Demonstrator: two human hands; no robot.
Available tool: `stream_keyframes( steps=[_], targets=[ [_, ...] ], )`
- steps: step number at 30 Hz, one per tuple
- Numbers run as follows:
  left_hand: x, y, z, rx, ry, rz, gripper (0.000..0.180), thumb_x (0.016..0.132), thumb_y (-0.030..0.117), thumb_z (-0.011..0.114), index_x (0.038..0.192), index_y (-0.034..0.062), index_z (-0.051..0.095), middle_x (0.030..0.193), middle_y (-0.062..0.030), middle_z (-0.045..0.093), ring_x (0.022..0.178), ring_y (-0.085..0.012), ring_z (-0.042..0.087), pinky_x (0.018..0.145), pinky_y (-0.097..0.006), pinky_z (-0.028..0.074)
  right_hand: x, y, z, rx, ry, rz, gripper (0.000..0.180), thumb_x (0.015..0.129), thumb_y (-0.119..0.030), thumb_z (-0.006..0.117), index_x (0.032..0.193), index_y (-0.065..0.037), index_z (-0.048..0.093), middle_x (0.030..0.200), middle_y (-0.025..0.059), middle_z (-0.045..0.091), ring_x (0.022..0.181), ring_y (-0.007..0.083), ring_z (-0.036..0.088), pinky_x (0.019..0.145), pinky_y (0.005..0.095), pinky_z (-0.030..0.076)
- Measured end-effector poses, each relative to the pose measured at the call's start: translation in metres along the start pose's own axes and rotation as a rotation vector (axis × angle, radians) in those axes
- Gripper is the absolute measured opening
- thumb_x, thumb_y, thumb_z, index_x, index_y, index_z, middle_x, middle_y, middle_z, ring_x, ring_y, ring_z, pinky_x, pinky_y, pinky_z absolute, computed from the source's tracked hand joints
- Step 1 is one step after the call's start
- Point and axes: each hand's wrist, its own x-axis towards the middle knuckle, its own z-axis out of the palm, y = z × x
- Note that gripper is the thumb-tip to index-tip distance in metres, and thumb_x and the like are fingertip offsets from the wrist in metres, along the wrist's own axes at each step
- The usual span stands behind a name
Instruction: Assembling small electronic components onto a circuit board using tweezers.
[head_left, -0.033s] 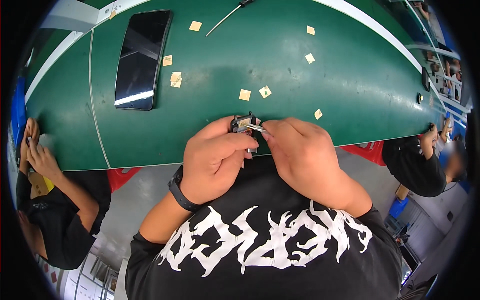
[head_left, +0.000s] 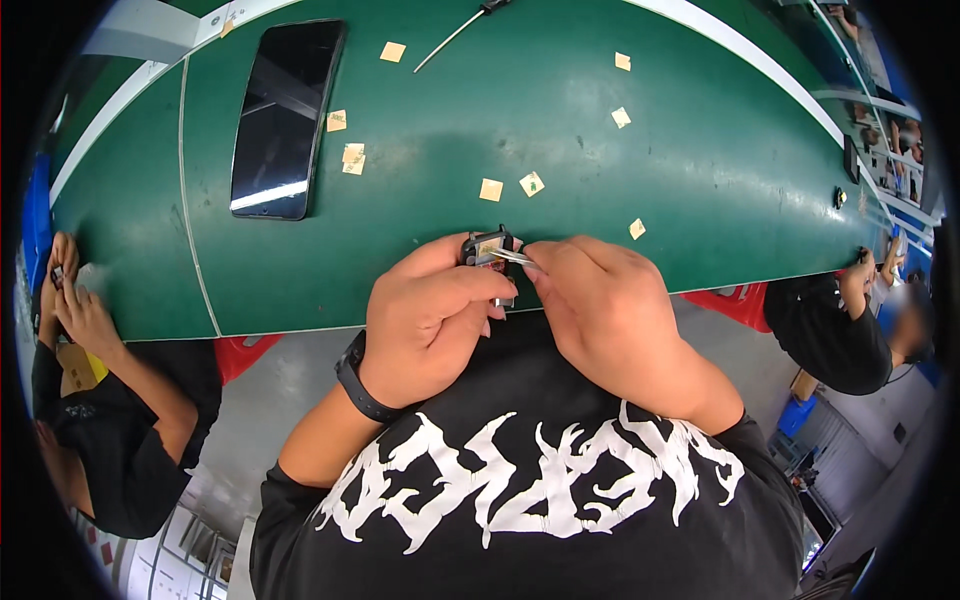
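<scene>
Clamped in your left hand (head_left: 430, 320), a small dark device (head_left: 487, 250) sits just above centre frame, at the near edge of the green work mat (head_left: 700, 180), your fingers curled shut around its lower part. Your right hand (head_left: 600, 300) pinches a thin metal tool (head_left: 512, 257), apparently tweezers, whose tip rests on the device's top face. Both hands meet knuckle to knuckle over the mat's front edge; a black wristband (head_left: 358, 380) circles your left wrist.

Farther up the mat, at upper left, a dark smartphone (head_left: 285, 120) lies face up, its glass catching a light reflection. Small tan square pads (head_left: 490, 189) are scattered across the middle and right of the mat, well apart from your hands. A slim screwdriver (head_left: 455, 30) lies near the top edge, pointing down-left.

At the left rim of the frame, another person's hands (head_left: 75, 300) hold something small; at the right rim, a second co-worker's dark sleeve (head_left: 830, 330) leans on the mat's edge.
</scene>
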Motion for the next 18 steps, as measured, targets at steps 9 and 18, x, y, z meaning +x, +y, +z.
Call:
stream_keyframes(
  steps=[9,18],
  targets=[
    [-0.003,-0.001,-0.009,-0.366,-0.009,-0.157,0.022,0.1,-0.006,0.051,0.118,-0.0018,0.063,0.114,-0.018,0.067,0.074,-0.0146,0.067,0.06,-0.026,0.056,0.005,0.004,0.0,0.392,-0.017,0.126,0.011,0.091,-0.003,0.071,0.1,0.001,0.068,0.08,0.0126,0.068,0.062,0.0268,0.062,0.057,0.0377,0.05],
    [0.002,0.007,-0.001,-0.426,0.103,-0.262,0.049,0.1,-0.006,0.049,0.147,0.0008,0.035,0.118,-0.0189,0.067,0.069,-0.0123,0.064,0.055,-0.023,0.053,0.0,0.001,-0.002,0.662,-0.034,0.359,0.019,0.084,-0.005,0.082,0.099,-0.002,0.07,0.078,0.001,0.066,0.059,0.0045,0.049,0.053,0.0227,0.041]
  ],
)
